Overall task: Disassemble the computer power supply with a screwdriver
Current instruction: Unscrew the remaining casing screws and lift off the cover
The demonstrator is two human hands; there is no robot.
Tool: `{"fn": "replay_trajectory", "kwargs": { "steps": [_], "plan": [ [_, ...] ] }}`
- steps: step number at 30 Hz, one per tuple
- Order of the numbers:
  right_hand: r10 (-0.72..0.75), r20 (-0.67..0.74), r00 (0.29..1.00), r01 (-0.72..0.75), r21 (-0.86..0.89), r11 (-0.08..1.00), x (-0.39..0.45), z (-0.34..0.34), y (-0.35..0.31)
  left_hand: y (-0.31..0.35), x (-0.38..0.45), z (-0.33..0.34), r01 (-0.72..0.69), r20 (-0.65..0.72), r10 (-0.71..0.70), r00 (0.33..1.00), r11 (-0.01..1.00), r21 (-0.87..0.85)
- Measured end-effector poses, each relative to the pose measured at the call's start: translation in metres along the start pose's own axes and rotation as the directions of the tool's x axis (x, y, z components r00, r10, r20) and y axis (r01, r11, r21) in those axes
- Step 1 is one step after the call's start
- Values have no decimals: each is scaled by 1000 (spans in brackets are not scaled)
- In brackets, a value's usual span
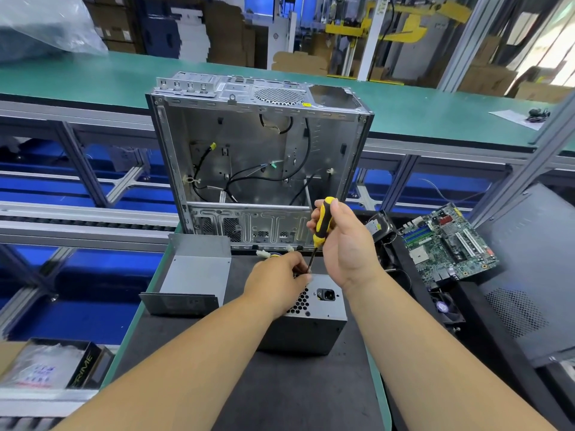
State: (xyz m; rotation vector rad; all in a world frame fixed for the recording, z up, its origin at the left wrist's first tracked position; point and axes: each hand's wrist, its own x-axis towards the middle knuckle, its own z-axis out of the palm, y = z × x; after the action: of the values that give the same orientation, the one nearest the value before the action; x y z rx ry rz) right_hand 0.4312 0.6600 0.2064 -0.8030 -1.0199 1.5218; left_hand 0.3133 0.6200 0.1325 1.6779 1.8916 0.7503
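A dark mat (289,387) covers the near end of a green-edged workbench (130,331), and the power supply (308,318) sits near the middle of that mat, its vented face with the black socket turned upward. The right hand (342,244) is wrapped around the yellow-and-black handle of a screwdriver (322,225), held nearly upright with the shaft angling down to the far top edge of the power supply. The left hand (280,275) rests on that same edge, its fingers curled in close around the screwdriver tip; whether they pinch the tip or a screw cannot be told. A bundle of wires with white plugs (264,253) pokes out just beyond the left hand.

To the left on the mat lies a bent grey metal cover (193,275). At the far edge of the mat stands an empty computer case (258,157), open toward the camera, with loose black cables inside. Off the right edge of the mat a green circuit board (448,241) lies tilted, with a hard drive (378,225) beside it and a small fan (445,306) nearer the camera.

Behind the case a long green table (93,79) crosses the room, over aluminium framing and blue bins (77,306). Cardboard boxes (227,29) are stacked farther back.
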Motion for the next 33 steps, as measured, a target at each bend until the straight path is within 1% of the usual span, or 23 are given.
{"fn": "replay_trajectory", "kwargs": {
  "steps": [6,10,14,19,22,24,27,29,31,32,33],
  "plan": [
    [51,27,998,-53,70,996,0,2,-1,-1,0,0,0,5,0,1000,1000,11],
    [51,28,998,-54,99,994,-2,6,-1,-1,-1,0,3,-5,-3,1000,1000,17],
    [4,-1,1000,-4,-80,997,-3,4,1,0,-1,0,7,-6,-7,1000,1000,22],
    [-29,-44,999,18,-232,973,-5,0,-5,3,-1,-2,15,-10,-15,1000,1000,17],
    [-48,-63,997,19,-410,912,-11,-3,-9,4,-2,-3,13,-33,-12,999,1000,7],
    [-83,-48,995,47,-514,857,-16,-6,-13,5,-3,-3,13,-43,-13,999,1000,5],
    [-149,43,988,142,-639,756,-20,-13,-20,7,-5,-2,2,-48,-1,999,1000,13],
    [-167,96,981,185,-712,678,-21,-15,-21,7,-5,-2,-12,-60,13,998,1000,17],
    [-194,115,974,209,-786,582,-22,-18,-23,9,-5,-2,-35,-72,37,997,999,34],
    [-207,124,971,220,-808,547,-23,-19,-23,10,-5,-2,-47,-76,51,996,998,51],
    [-210,130,969,225,-812,538,-24,-21,-24,11,-5,-2,-59,-81,65,995,995,76]
  ]
}}
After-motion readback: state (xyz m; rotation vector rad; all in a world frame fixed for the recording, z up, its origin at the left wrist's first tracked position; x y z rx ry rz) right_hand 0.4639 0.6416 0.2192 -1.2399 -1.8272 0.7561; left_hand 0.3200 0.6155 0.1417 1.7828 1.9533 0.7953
